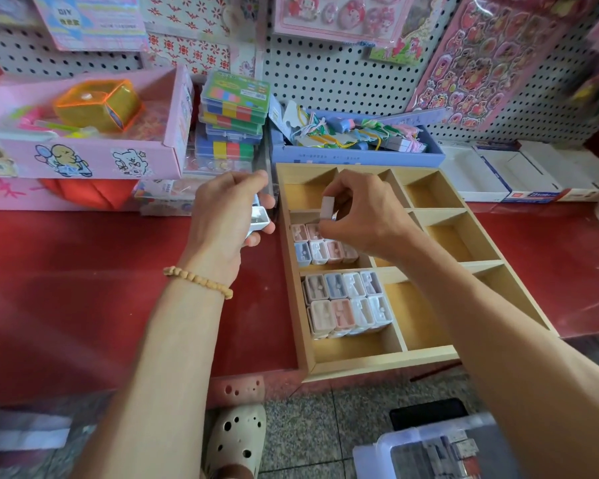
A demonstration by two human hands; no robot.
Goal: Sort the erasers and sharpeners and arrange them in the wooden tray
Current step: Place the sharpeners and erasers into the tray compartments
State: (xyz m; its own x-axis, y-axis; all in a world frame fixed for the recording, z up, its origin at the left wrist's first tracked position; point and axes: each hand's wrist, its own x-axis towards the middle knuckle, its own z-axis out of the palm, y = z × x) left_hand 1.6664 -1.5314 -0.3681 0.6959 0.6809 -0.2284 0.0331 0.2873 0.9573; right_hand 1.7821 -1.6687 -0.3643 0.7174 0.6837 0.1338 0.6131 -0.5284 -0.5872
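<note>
A wooden tray (381, 361) with several compartments lies on the red counter. Its near-left compartment holds two rows of pastel sharpeners (348, 304). The middle-left compartment holds more sharpeners (320, 250) in pink, blue and white. My right hand (358, 216) hovers over that middle compartment and pinches a pale pink sharpener (326, 209) upright. My left hand (229, 216), just left of the tray, grips a white sharpener (259, 219). The tray's right-hand compartments (453, 236) are bare wood.
A pink box (83, 157) of items sits at the back left, beside a stack of coloured plastic cases (234, 115). A blue box (357, 153) stands behind the tray and white boxes (519, 178) at the right. A clear lidded container (426, 451) is on the floor.
</note>
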